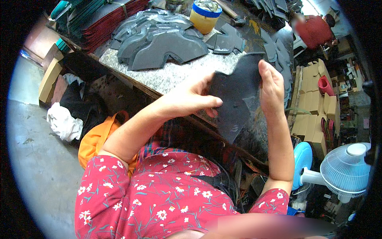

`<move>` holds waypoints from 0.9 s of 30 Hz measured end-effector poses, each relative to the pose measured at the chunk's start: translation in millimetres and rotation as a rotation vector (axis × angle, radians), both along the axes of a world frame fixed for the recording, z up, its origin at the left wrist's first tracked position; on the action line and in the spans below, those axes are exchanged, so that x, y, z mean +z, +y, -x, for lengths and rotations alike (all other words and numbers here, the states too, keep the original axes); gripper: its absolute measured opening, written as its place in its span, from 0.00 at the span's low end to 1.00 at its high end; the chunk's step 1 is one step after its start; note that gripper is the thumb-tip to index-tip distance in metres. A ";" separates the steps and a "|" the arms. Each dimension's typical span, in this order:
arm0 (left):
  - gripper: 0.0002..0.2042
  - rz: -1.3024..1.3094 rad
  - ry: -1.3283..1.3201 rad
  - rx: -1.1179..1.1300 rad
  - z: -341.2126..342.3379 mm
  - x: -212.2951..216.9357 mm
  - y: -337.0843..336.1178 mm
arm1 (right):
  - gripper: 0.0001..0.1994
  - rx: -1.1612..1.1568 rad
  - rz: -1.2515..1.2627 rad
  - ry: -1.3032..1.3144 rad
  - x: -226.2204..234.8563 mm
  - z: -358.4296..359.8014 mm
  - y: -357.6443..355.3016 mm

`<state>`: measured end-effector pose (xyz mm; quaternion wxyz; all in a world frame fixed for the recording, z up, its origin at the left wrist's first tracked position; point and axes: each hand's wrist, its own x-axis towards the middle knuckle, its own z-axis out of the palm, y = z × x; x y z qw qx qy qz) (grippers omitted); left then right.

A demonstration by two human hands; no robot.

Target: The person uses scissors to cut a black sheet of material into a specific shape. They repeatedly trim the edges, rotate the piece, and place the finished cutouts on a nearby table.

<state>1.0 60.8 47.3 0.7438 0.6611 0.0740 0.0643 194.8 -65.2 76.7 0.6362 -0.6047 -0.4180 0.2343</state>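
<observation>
Between my hands, above the near right part of the worktable, is a black, curved cut-out piece of sheet material. My left hand grips its left edge, thumb on top and fingers partly hidden underneath. At the right edge, my right hand holds the piece with its fingertips pointing up; how far the fingers reach behind it is hidden. Beyond my left hand, a pile of similar dark grey curved pieces overlaps on a speckled pale slab. A smaller group of grey pieces lies right of that pile.
A yellowish jar with a blue rim and a hammer stand at the back. Red and green sheets are stacked back left. More grey pieces line the right edge. A fan stands at right; a person sits beyond.
</observation>
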 end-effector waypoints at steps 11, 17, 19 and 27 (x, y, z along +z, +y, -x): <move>0.32 -0.807 0.033 0.323 -11.3 -10.9 18.7 | 0.21 -0.182 0.415 -1.295 -41.4 -182.4 182.8; 0.31 -0.773 -0.044 0.264 -12.3 -2.1 18.9 | 0.22 -0.153 0.835 -1.139 -51.5 -217.9 189.1; 0.29 -0.788 -0.115 0.249 -14.4 -3.2 18.1 | 0.22 -0.210 0.863 -1.251 -46.5 -213.9 171.7; 0.29 -0.919 -0.241 0.268 -17.2 -12.3 15.2 | 0.15 -0.290 0.704 -1.195 -23.7 -239.8 130.2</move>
